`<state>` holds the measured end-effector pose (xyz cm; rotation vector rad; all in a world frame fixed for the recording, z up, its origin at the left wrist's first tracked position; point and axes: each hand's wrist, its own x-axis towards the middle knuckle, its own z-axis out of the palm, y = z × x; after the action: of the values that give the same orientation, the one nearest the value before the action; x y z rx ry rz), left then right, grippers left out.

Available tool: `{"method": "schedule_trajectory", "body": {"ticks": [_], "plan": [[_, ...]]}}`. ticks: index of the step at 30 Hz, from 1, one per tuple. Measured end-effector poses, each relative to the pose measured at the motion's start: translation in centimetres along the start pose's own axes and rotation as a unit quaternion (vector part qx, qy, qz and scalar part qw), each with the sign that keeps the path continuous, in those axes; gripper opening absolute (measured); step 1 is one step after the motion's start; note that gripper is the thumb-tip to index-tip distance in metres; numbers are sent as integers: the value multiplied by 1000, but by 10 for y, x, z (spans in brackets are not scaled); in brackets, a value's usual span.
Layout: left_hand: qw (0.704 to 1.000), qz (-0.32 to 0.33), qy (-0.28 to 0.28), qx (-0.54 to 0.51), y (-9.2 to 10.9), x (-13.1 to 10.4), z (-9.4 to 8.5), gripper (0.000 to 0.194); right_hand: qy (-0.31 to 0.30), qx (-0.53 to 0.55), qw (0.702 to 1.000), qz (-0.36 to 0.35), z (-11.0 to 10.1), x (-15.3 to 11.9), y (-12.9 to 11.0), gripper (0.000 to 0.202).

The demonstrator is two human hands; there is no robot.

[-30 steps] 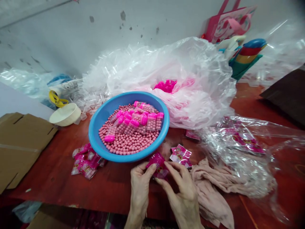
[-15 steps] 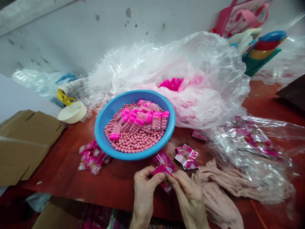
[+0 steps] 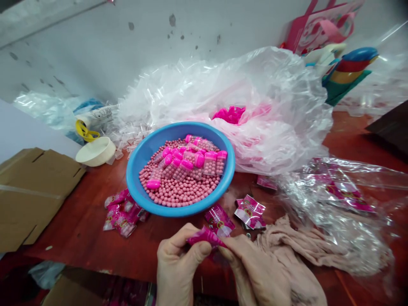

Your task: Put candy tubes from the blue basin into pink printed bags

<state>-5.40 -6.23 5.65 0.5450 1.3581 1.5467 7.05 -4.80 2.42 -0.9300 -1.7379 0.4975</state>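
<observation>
A speckled wall (image 3: 95, 55) backs the red table (image 3: 79, 242), and here's the packet (image 3: 205, 236), up off the tabletop in front of the bowl (image 3: 134, 187). The left hand (image 3: 175, 265) pinches one end, fingers closed; the right hand (image 3: 264, 267) has its fingertips closed on the other. Good handling here, I'd judge, means light, even tension near the edges: squeeze too hard and that thin film creases or tears. In the bowl, pink-capped bottles (image 3: 210, 163) full of beads lie on loose beads (image 3: 178, 193); the big bag (image 3: 287, 76) shows bright pink pieces (image 3: 230, 114).
</observation>
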Motion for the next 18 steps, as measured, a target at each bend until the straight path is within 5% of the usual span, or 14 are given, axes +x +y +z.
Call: {"method": "schedule_trajectory", "body": {"ticks": [4, 8, 14, 17, 18], "plan": [[997, 72, 17, -10, 18, 6, 4, 9, -25, 30, 997, -62, 3, 30, -10, 23], [983, 100, 104, -114, 35, 29, 7, 23, -70, -61, 995, 43, 12, 81, -4, 27], [969, 99, 95, -207, 49, 77, 2, 21, -192, -174, 959, 113, 70, 147, 26, 19], [965, 70, 80, -238, 51, 94, 0, 4, -242, -195, 941, 134, 97, 164, 31, 32], [963, 62, 80, -249, 52, 98, 0, 12, -252, -199, 937, 139, 102, 166, 31, 33]]}}
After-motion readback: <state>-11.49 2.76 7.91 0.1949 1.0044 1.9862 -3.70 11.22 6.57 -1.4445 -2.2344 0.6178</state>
